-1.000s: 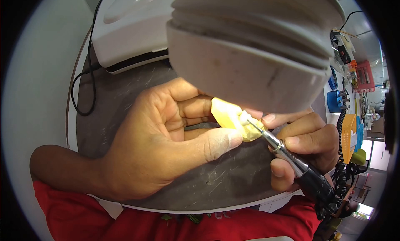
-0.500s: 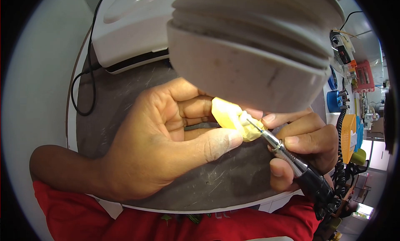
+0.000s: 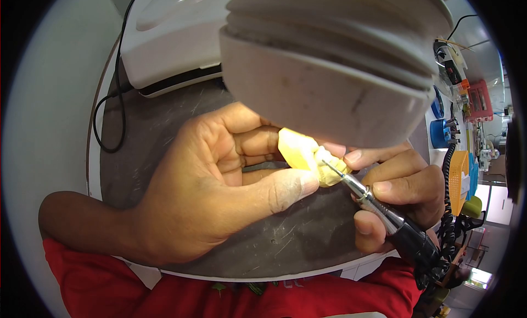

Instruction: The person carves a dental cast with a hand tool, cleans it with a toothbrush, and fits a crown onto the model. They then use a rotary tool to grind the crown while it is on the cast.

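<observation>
Pale hood overhung my left hand's far side, blocking lift there. White machine walled the worktop's far left; black cable looped at left edge. Passage lay open between thumb and near edge, handpiece barring rightward.

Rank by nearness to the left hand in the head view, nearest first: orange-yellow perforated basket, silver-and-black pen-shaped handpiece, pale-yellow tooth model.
1. Tooth model: gripped in the left hand.
2. Handpiece: right of the hand.
3. Basket: farther right.
</observation>
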Available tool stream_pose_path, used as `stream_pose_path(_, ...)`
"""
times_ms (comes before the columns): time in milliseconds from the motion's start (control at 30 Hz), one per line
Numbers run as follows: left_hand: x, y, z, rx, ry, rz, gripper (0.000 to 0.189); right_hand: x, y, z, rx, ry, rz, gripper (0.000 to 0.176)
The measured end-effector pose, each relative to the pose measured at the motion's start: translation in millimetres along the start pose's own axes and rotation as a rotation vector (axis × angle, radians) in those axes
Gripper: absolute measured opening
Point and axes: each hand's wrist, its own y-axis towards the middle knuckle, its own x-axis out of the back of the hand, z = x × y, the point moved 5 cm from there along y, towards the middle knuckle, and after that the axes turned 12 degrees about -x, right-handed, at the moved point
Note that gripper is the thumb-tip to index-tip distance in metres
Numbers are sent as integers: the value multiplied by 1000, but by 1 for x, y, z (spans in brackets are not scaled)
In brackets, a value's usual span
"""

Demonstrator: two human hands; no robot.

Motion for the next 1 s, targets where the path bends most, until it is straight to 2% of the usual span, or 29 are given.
stream_pose_path(67,0,0,0,-7,13,2,38,-2,0,0,-14,-30,51,34)
stream_pose_path(133,0,0,0,-11,12,9,38,-1,-2,-3,-31,25,-16,34)
stream_pose_path(267,1,1,0,-31,16,19,38,0,-1,-3,-18,43,-19,34)
stream_pose_path(367,0,0,0,-17,18,3,38,-1,-1,-2,-4,-12,49,35)
stream_pose_path(467,-1,1,0,-10,-11,10,38,1,-1,-2,-16,15,-6,35)
stream_pose_path(667,-1,0,-1,-12,-13,-5,38,1,1,4,-31,-70,88,36)
stream_pose_path(867,-1,0,0,-28,-11,-3,37,1,2,4,-14,-103,87,37)
stream_pose_path(1000,-2,1,-2,7,-12,-7,37,3,0,1,-4,-88,0,37)
